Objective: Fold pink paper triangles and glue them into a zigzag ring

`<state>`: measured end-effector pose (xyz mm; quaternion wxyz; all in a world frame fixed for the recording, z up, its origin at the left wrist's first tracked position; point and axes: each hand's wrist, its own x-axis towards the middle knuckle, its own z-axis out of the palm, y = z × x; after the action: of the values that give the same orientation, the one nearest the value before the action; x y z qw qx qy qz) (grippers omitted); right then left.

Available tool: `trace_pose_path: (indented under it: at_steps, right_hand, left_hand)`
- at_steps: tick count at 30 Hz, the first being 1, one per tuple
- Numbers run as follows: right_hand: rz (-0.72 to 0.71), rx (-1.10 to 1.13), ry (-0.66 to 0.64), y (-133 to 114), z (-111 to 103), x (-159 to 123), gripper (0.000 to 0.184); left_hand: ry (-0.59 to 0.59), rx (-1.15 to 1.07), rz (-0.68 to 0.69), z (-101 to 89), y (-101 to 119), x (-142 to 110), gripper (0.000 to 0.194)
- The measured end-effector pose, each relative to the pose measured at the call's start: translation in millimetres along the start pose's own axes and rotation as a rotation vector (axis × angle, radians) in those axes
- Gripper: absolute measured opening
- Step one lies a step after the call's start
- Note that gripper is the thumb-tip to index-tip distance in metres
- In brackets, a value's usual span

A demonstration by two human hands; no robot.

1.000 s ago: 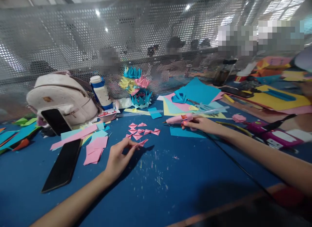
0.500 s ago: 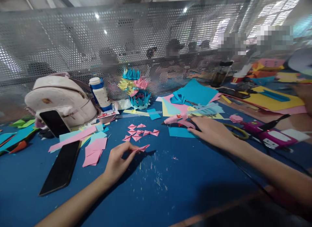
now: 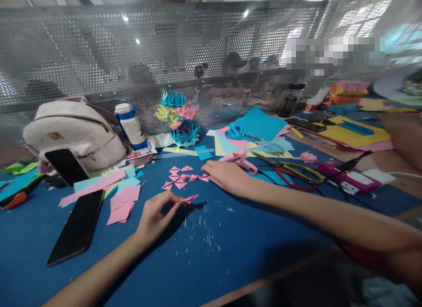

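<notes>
My left hand (image 3: 157,212) pinches a pink folded paper piece (image 3: 188,200) between thumb and fingers, just above the blue table. My right hand (image 3: 227,177) reaches across, fingers stretched out, its fingertips at the rightmost of several pink folded pieces (image 3: 180,183). Whether it touches that piece is hard to make out. Behind this hand lies a pink glue gun (image 3: 240,159), partly covered by it. Scissors (image 3: 290,170) with red and yellow handles rest to its right, over a blue paper sheet (image 3: 273,177).
Two phones (image 3: 77,228) and pink paper slips (image 3: 122,206) are on the left, before a pale backpack (image 3: 74,131). A bottle (image 3: 129,126) and folded paper flowers (image 3: 184,133) stand along the perforated metal screen (image 3: 204,47). A purple device (image 3: 349,177) lies right, beside cords.
My right hand has moved left from beside the glue gun to the pink folded pieces, uncovering the scissors. The left hand keeps its hold on the folded piece. The view has shifted slightly.
</notes>
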<state>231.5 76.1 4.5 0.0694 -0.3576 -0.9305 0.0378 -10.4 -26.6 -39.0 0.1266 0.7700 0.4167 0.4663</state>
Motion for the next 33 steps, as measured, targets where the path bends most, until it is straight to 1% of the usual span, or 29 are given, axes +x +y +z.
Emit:
trace_pose_path:
  at_steps: [2, 5, 12, 15, 18, 20, 23, 26, 30, 33]
  right_hand:
    - [-0.002, 0.009, -0.021, 1.6, 4.3, 17.0, 0.020]
    - [-0.019, 0.056, -0.044, 4.0, 4.7, 26.9, 0.014]
    - [-0.045, 0.256, -0.131, 8.7, -4.1, 23.1, 0.019]
    - [-0.062, 0.439, -0.167, 8.5, -5.3, 18.4, 0.024]
    - [-0.066, 0.615, -0.195, 8.2, -3.7, 12.7, 0.013]
    - [-0.056, 0.711, -0.182, 8.1, -1.1, 9.5, 0.009]
    - [-0.013, 0.859, -0.101, 7.2, 5.2, 6.1, 0.011]
    - [0.061, 1.023, -0.063, 4.9, 14.3, 3.0, 0.014]
    - [0.195, 1.287, -0.015, -0.2, 26.6, -1.6, 0.025]
    - [0.231, 1.438, 0.044, -3.6, 31.7, -4.8, 0.032]
  left_hand:
    - [0.001, 0.001, -0.001, -0.3, -0.3, -0.5, 0.013]
    - [-0.004, -0.012, 0.007, 0.0, -0.8, -0.5, 0.014]
    - [0.013, -0.030, 0.014, 0.1, -0.4, 0.5, 0.012]
    - [-0.004, -0.044, -0.029, -0.7, -1.3, -0.5, 0.013]
    - [-0.009, -0.062, -0.091, -1.0, -2.4, -1.6, 0.013]
    - [-0.005, -0.079, -0.122, -0.7, -2.9, -1.7, 0.013]
    - [0.008, -0.111, -0.174, 0.0, -3.6, -0.9, 0.012]
    - [0.014, -0.151, -0.264, 0.9, -4.9, 1.2, 0.012]
    - [0.028, -0.190, -0.364, 2.1, -7.1, 5.1, 0.012]
    - [0.025, -0.201, -0.402, 3.0, -8.2, 8.0, 0.013]
